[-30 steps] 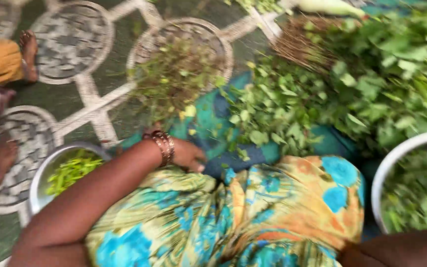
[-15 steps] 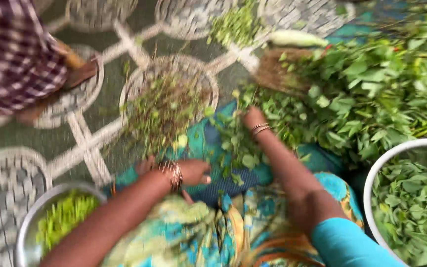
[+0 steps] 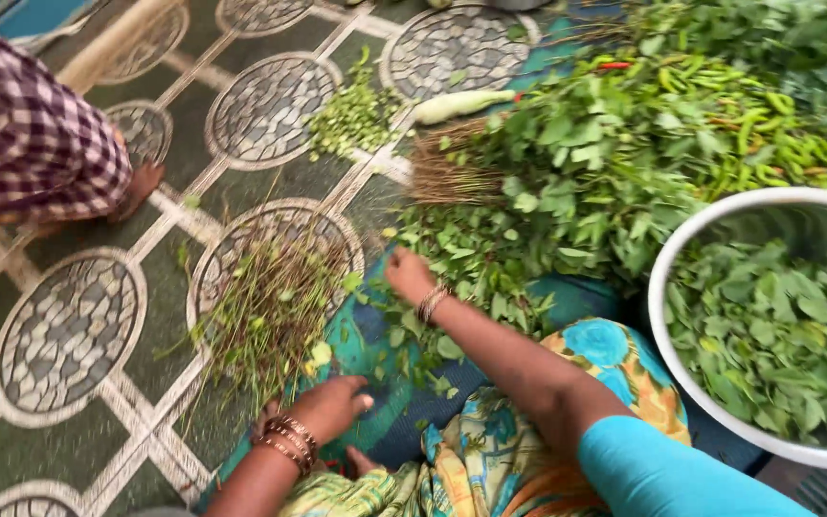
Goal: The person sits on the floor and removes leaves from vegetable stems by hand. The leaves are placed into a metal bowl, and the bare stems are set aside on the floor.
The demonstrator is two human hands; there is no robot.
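Reaching into the loose green leafy stems (image 3: 490, 258) at frame centre, the right hand (image 3: 407, 275) is closing its fingers on a sprig. The left hand (image 3: 332, 407), fingers loosely curled and empty, is resting low on the teal cloth (image 3: 375, 349); gripping sprigs near the base should be keeping leaves whole beside the pile of stripped brown stalks (image 3: 270, 306).

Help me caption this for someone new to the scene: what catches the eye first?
The big heap of leafy greens fills the upper right, with the right hand reaching into its edge. A white bowl of plucked leaves sits at the right, and bare stems lie piled on the patterned mat near the left hand.

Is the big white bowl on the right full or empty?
Partly full: green leaves cover the white bowl's bottom, but its upper inner wall is bare.
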